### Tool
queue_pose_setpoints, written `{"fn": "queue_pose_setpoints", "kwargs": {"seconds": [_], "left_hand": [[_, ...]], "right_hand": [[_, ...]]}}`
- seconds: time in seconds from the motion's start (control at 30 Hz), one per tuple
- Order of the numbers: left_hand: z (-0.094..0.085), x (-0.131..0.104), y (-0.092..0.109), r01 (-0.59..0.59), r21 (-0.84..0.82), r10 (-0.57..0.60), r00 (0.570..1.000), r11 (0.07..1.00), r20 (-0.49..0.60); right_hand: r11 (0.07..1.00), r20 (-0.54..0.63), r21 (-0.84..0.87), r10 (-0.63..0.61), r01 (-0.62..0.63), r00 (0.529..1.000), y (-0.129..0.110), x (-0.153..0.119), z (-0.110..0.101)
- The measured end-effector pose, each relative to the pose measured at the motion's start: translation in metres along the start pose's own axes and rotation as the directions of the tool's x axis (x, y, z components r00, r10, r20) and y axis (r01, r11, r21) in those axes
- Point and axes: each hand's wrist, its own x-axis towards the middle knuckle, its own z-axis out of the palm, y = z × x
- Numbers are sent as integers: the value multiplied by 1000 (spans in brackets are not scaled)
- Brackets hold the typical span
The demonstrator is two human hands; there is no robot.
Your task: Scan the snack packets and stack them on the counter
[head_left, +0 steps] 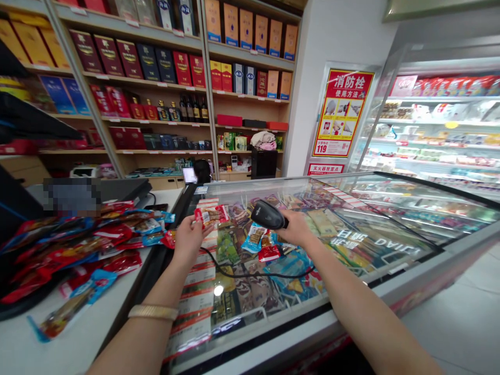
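Observation:
My left hand is closed on a small red snack packet with brown food showing through, held over the left end of the glass freezer top. In my right hand is a black barcode scanner, its head pointing left toward the packet. A blue snack packet and a red snack packet lie on the glass under the scanner. The scanner's black cable loops across the glass between my arms.
A pile of red and blue snack packets covers much of the white counter at left, beside a dark monitor. Shelves of boxed bottles line the back wall. A lit display fridge stands at right. Part of a person's head shows behind the freezer.

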Motion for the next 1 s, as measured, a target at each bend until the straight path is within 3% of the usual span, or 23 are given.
{"fn": "queue_pose_setpoints", "kwargs": {"seconds": [0.13,0.33,0.73,1.0], "left_hand": [[5,-6,-3,1,1,-1,992,1000,129],[8,-8,-7,-47,120,21,978,992,209],[10,-9,-7,-74,158,32,966,985,257],[10,-7,-7,-62,168,18,968,984,250]], "right_hand": [[991,22,38,-126,125,992,-11,-1,0],[972,86,42,-236,233,968,-19,-2,3],[968,171,-26,-244,252,955,-26,-1,3],[971,137,-15,-236,240,962,-24,-1,4]]}}
